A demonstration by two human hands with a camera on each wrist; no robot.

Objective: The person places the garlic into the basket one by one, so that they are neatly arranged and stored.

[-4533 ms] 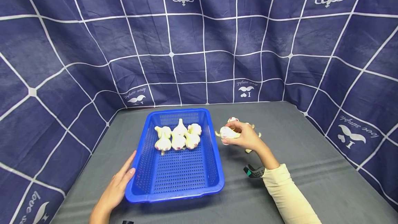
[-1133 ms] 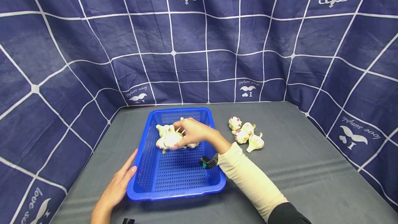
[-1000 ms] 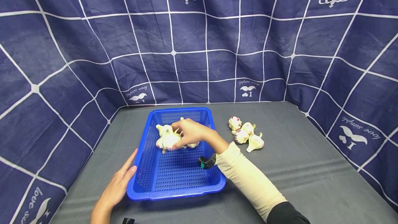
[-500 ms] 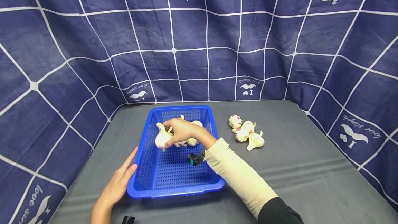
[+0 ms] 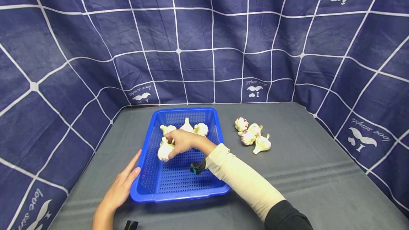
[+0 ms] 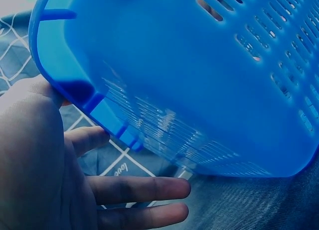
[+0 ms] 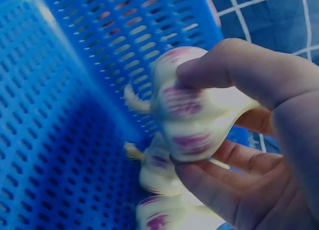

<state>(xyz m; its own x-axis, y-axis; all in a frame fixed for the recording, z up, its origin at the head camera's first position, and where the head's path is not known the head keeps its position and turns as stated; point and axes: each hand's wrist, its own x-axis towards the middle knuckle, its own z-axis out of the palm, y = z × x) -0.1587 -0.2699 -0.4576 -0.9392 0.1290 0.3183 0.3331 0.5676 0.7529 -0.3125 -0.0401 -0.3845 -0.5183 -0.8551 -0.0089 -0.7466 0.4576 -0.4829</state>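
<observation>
In the head view, my right hand [image 5: 184,141] pinches a garlic bulb [image 5: 164,151] low over the left part of the blue basket [image 5: 181,197]. The right wrist view shows thumb and fingers around this purple-streaked bulb [image 7: 187,113], its roots toward the basket wall; other bulbs [image 7: 159,175] lie below it. Behind my hand sit three visible bulbs, at left [image 5: 168,129], middle [image 5: 186,126] and right [image 5: 201,129]; my hand hides the row in front of them. My left hand [image 5: 120,186] touches the basket's left rim, fingers extended along its outside, as the left wrist view also shows.
Several garlic bulbs [image 5: 248,137] lie clustered on the grey tabletop [image 5: 306,159] right of the basket. A blue curtain [image 5: 223,66] with white grid lines hangs behind and at the sides. A small black object [image 5: 131,225] shows at the bottom edge.
Earlier my right hand held a bulb over the tabletop cluster; then it is inside the basket. During the last second it has shifted left and slightly nearer with the bulb. The left hand stays put.
</observation>
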